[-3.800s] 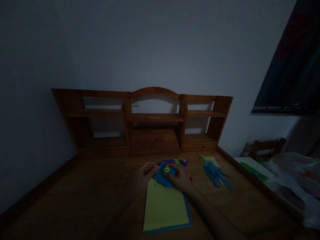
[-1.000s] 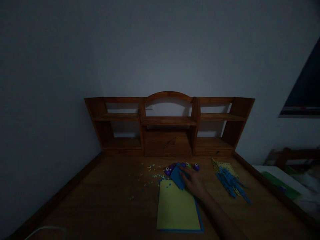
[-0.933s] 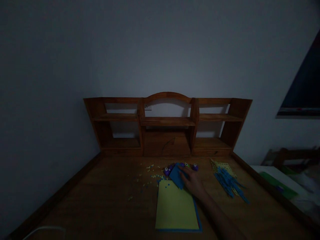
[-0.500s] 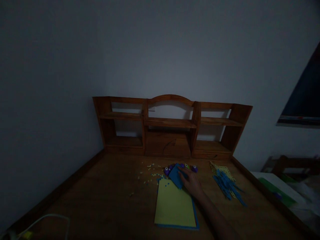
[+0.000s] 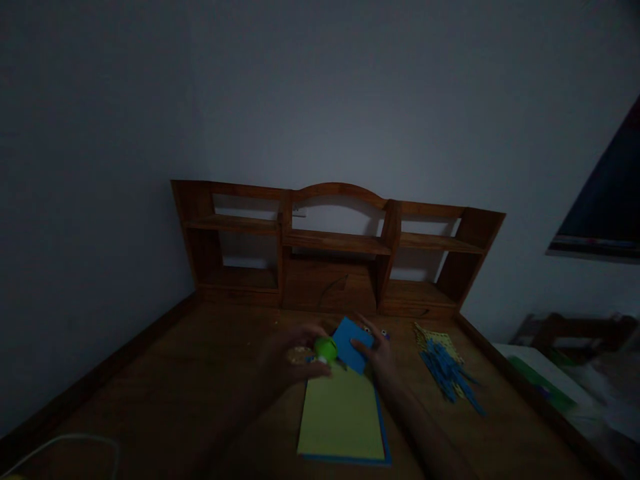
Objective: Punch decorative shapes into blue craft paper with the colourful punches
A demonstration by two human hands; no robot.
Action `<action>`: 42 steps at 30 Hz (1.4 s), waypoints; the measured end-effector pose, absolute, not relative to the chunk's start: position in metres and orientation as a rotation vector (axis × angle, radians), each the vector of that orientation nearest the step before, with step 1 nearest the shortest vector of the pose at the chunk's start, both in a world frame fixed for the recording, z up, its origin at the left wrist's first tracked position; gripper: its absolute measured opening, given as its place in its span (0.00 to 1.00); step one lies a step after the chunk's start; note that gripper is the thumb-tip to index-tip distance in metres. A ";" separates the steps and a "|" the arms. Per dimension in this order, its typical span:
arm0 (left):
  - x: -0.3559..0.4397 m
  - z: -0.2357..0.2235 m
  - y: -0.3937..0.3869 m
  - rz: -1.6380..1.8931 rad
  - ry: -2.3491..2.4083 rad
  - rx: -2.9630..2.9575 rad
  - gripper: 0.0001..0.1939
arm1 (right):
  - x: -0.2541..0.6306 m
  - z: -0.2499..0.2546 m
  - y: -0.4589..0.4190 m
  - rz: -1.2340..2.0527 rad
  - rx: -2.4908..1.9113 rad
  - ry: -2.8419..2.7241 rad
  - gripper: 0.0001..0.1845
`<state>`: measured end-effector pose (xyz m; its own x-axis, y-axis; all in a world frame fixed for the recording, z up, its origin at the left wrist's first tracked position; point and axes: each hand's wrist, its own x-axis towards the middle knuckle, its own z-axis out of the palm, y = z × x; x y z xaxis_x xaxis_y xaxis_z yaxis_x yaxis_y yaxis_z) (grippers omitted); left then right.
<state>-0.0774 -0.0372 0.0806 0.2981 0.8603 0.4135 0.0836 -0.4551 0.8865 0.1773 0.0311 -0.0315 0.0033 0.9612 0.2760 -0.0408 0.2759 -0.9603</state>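
My left hand (image 5: 300, 363), slightly blurred, grips a small rounded green craft punch (image 5: 326, 349) between thumb and fingers. My right hand (image 5: 377, 353) pinches a small blue sheet of paper (image 5: 354, 345), thumb on its face. The sheet is raised and tilted, its left corner close beside the punch; I cannot tell whether they touch. Beneath both hands lies a yellow sheet (image 5: 343, 417) on top of blue paper (image 5: 385, 437). Behind my right hand, more small punches (image 5: 384, 333) show in part.
A wooden shelf unit (image 5: 330, 283) stands at the back of the wooden desk (image 5: 200, 373). To the right lie blue paper strips (image 5: 447, 370) and yellow hole-punched paper (image 5: 450, 341). A white cable (image 5: 75, 438) curves at the lower left.
My left hand has come into view with the green punch in it. My right hand has lifted and turned the blue sheet; the view has shifted slightly.
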 end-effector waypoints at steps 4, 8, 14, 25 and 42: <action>-0.067 0.030 0.032 1.264 0.939 1.396 0.23 | 0.173 -0.035 0.034 1.299 -0.889 -1.133 0.46; -0.064 -0.019 0.064 1.226 0.851 1.326 0.22 | 0.171 -0.045 0.040 1.374 -1.003 -1.186 0.33; -0.066 -0.049 0.077 1.196 0.862 1.276 0.25 | 0.174 -0.053 0.042 1.190 -1.185 -1.289 0.22; -0.057 -0.035 0.057 1.033 0.720 1.375 0.24 | 0.172 -0.026 0.024 0.794 -1.283 -1.354 0.20; -0.054 -0.041 0.058 0.982 0.793 1.406 0.23 | 0.167 -0.029 0.020 0.643 -1.291 -1.510 0.16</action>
<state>-0.0541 0.0576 -0.0409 0.4135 0.9039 0.1094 -0.0835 -0.0820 0.9931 0.1674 0.0198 -0.0288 0.0768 0.9358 0.3441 0.4004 0.2871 -0.8702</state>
